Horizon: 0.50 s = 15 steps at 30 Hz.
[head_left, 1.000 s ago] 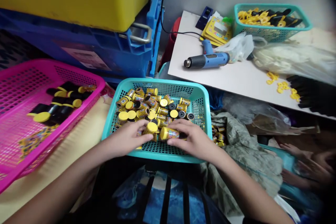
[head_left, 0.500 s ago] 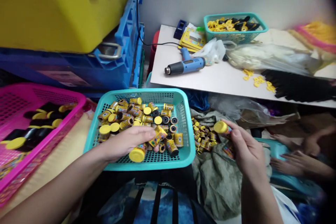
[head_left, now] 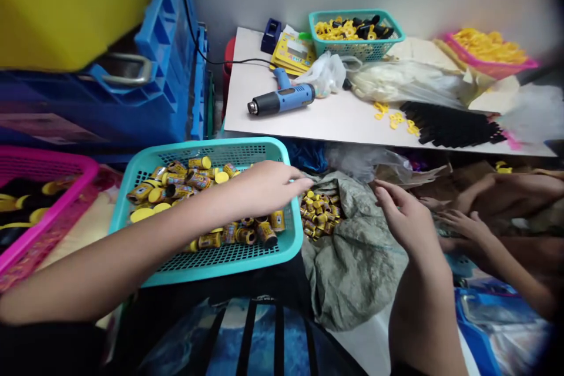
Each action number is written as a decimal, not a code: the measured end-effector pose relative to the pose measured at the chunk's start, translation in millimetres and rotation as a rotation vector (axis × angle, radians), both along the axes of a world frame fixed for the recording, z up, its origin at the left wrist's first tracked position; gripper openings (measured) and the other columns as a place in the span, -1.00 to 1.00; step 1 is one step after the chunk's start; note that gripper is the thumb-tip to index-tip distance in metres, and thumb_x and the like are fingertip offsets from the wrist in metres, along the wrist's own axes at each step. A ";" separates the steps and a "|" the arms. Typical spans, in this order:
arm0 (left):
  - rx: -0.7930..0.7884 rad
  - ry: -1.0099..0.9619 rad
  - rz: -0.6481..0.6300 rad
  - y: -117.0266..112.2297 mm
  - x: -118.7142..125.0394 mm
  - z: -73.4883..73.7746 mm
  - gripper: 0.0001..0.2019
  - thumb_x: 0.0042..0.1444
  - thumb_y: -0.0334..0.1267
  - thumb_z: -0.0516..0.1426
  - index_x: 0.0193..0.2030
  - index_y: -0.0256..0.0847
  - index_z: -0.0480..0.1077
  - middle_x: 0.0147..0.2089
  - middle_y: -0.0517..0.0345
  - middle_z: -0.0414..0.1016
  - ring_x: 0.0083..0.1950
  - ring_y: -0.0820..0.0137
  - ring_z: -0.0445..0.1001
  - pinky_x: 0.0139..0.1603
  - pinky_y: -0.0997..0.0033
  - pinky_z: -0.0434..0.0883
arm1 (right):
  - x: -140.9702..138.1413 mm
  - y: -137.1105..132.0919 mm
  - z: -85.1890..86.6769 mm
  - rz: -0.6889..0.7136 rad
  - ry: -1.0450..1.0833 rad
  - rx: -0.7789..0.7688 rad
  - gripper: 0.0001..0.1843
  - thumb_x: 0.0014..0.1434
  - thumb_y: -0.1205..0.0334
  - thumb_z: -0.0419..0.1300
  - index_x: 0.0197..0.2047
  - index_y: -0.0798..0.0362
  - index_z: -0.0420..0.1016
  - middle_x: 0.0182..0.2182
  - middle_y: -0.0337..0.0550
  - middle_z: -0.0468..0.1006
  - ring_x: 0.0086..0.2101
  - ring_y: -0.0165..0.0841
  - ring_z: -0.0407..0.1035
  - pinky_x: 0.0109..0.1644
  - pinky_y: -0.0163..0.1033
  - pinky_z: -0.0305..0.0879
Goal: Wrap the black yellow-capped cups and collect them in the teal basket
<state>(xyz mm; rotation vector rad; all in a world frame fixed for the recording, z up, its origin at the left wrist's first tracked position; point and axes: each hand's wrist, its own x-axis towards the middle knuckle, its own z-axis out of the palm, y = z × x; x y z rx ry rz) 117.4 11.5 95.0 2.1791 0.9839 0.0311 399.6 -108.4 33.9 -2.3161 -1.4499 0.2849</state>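
A teal mesh basket on my lap holds several small yellow-capped canisters. My left hand stretches palm down across the basket's right rim, fingers extended, with nothing visible in it. Its fingertips nearly reach a small pile of the same canisters lying on a grey-green cloth. My right hand hovers over the cloth just right of that pile, fingers loosely apart and empty. Another person's hands are at the right, close to mine.
A low white board behind carries a blue heat gun, a small teal basket, plastic bags, black strips and a pink tray of yellow parts. A pink basket sits left, below blue and yellow crates.
My right hand held a yellow-capped canister half a second ago and is now empty. My left hand left the basket's contents and reached right over the rim. The view swung right.
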 end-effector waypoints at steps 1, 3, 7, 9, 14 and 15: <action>0.034 0.074 0.046 0.7 -22.4 -1.8 -0.53 0.24 0.05 -0.12 -0.19 -0.12 0.54 -0.15 0.03 0.61 -0.11 0.15 0.53 -0.12 0.25 0.36 | -12.9 7.4 5.6 0.060 0.019 0.037 -0.29 0.20 -0.28 -0.07 0.12 0.09 0.45 -0.09 -0.07 0.45 -0.23 -0.45 0.39 -0.13 -0.38 0.29; 0.120 0.289 0.153 -3.7 -71.9 -11.9 -0.49 0.25 0.07 -0.16 -0.25 -0.14 0.55 -0.19 -0.03 0.60 -0.17 0.09 0.52 -0.16 0.17 0.36 | -46.8 24.4 15.2 0.230 0.057 0.117 -0.38 0.25 -0.22 -0.05 0.08 0.08 0.46 -0.08 -0.09 0.45 -0.19 -0.49 0.39 -0.15 -0.44 0.29; 0.217 0.705 0.250 -36.8 -159.3 -49.1 -0.59 0.22 -0.03 -0.03 -0.25 -0.25 0.55 -0.23 -0.19 0.56 -0.11 -0.07 0.47 -0.14 0.04 0.36 | -130.8 53.0 21.9 0.811 0.063 -0.056 -0.57 0.34 -0.04 -0.06 0.01 0.02 0.48 -0.07 -0.14 0.43 -0.08 -0.53 0.35 0.02 -0.44 0.30; 0.291 0.743 0.264 -57.5 -183.0 -65.8 -0.67 0.15 -0.09 0.09 -0.10 -0.27 0.51 -0.14 -0.19 0.54 -0.03 -0.12 0.41 -0.11 0.04 0.36 | -169.3 59.1 17.2 1.030 -0.038 -0.370 -0.64 0.32 0.02 0.01 -0.03 0.04 0.49 -0.11 -0.10 0.42 -0.05 -0.45 0.34 0.10 -0.34 0.30; 0.358 0.691 0.256 -84.0 -189.9 -84.6 -0.62 0.09 -0.29 0.18 0.07 -0.27 0.43 -0.16 -0.15 0.52 -0.05 -0.06 0.39 -0.21 0.13 0.40 | -220.4 52.7 0.9 0.884 -0.414 -0.769 -0.53 0.17 0.07 0.20 0.12 0.06 0.35 -0.06 0.04 0.35 0.00 -0.14 0.30 0.00 -0.08 0.35; 0.373 0.645 0.216 -84.0 -188.5 -87.2 -0.59 0.10 -0.29 0.18 0.12 -0.24 0.41 -0.16 -0.13 0.52 -0.06 -0.03 0.39 -0.19 0.13 0.40 | -221.2 50.3 -0.4 0.869 -0.435 -0.794 -0.55 0.20 0.16 0.15 0.15 0.04 0.32 -0.04 0.05 0.33 -0.01 -0.16 0.30 -0.02 -0.11 0.36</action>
